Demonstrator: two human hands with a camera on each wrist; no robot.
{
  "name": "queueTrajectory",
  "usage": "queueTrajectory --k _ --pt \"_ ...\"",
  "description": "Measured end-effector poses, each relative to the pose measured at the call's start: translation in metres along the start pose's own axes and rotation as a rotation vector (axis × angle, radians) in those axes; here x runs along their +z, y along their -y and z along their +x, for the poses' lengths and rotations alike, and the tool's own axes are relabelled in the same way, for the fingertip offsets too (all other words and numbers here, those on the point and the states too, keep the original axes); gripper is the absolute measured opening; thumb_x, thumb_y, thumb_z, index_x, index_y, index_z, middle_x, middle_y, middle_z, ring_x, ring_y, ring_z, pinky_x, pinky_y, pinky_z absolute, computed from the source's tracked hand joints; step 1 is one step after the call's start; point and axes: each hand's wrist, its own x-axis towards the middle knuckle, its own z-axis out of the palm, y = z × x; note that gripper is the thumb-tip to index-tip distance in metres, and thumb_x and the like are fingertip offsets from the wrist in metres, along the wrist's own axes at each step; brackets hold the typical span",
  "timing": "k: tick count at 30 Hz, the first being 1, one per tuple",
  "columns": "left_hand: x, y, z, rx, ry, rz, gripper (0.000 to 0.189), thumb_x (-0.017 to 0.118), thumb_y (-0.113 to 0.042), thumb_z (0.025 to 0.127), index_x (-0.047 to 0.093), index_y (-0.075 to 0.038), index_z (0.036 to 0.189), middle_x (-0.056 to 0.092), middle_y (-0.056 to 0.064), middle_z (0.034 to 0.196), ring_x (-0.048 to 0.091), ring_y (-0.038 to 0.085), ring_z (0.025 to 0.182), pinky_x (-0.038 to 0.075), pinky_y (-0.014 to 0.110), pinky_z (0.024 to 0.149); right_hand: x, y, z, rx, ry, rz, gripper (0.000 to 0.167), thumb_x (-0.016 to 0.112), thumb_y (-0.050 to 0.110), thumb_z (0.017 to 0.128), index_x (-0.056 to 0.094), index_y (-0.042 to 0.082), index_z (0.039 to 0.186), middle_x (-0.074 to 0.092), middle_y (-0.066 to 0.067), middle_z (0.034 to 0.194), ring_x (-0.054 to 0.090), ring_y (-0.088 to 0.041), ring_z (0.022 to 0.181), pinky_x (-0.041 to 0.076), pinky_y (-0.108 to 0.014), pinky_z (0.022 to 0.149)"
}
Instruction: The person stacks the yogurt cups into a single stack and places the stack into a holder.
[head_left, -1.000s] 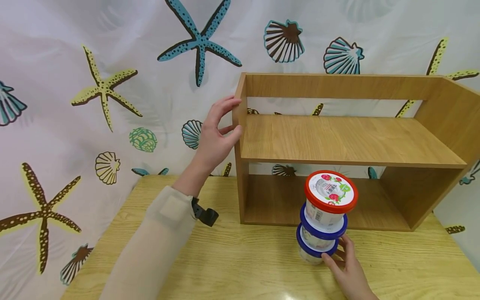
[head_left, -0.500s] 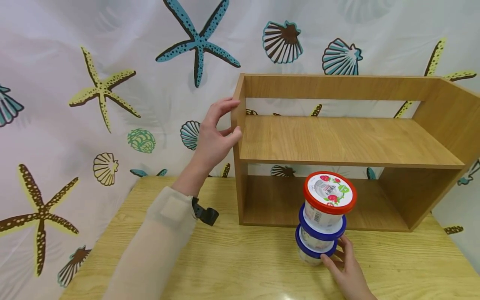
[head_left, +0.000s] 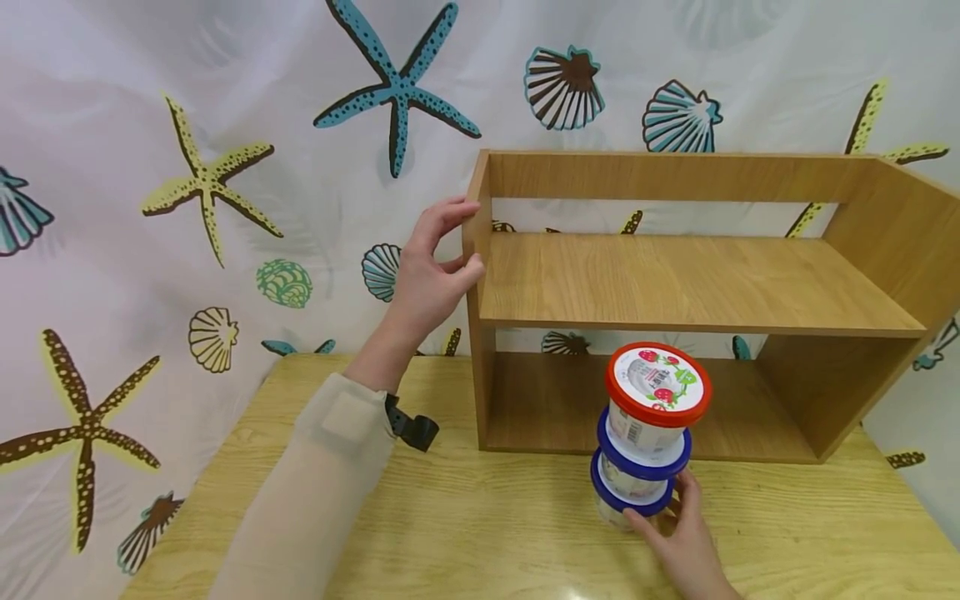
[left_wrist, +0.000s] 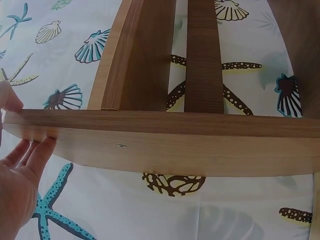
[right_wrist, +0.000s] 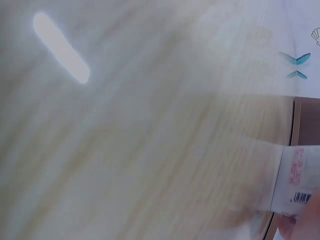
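Note:
My left hand (head_left: 431, 267) grips the left side panel of a wooden two-level shelf (head_left: 697, 283), thumb in front. The left wrist view shows its fingers on both faces of that panel (left_wrist: 165, 145). Three round plastic tubs stand stacked on the table before the shelf. On top is a tub with a red lid (head_left: 660, 383) printed with strawberries. Below it come a tub with a blue lid (head_left: 621, 454) and a bottom tub, also blue-lidded (head_left: 611, 490). My right hand (head_left: 686, 537) holds the bottom tub from the right, thumb at its front. The stack leans slightly.
The light wooden table (head_left: 450, 525) runs under the shelf. A white curtain (head_left: 300, 50) printed with starfish and shells hangs behind. The lower compartment floor (head_left: 536, 408) opens right behind the tubs.
My right hand has shifted slightly left, its thumb sliding further across the front of the bottom tub. The stack has barely moved. The left hand keeps its place on the shelf.

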Motion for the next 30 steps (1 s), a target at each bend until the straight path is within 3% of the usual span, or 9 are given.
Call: queueTrajectory --k 9,20,30 --pt "-0.001 0.001 -0.002 0.003 0.006 0.006 0.045 0.056 0.011 0.086 0.051 0.006 0.13 0.043 0.02 0.141 0.045 0.028 0.128 0.052 0.05 0.087 0.014 0.005 0.002 0.043 -0.046 0.066 0.1 0.08 0.019 0.082 0.006 0.004 0.147 0.031 -0.027 0.141 0.037 -0.044 0.128 0.032 -0.055 0.105" --pt "0.0 0.0 -0.001 0.009 -0.004 -0.022 0.046 0.056 0.012 0.085 0.051 0.006 0.13 0.043 0.019 0.142 0.046 0.027 0.128 0.052 0.05 0.087 0.015 0.008 0.007 0.091 -0.038 0.092 0.107 0.082 0.022 0.08 0.0 0.007 0.148 0.022 -0.027 0.147 0.026 -0.045 0.135 0.02 -0.059 0.111" --pt "-0.001 0.0 -0.001 -0.005 -0.008 -0.021 0.046 0.056 0.011 0.085 0.051 0.005 0.131 0.044 0.019 0.142 0.045 0.026 0.128 0.051 0.049 0.088 0.018 0.007 0.008 0.06 -0.058 0.14 0.104 0.083 0.015 0.078 0.005 0.005 0.147 0.025 -0.025 0.144 0.029 -0.044 0.133 0.025 -0.056 0.11"
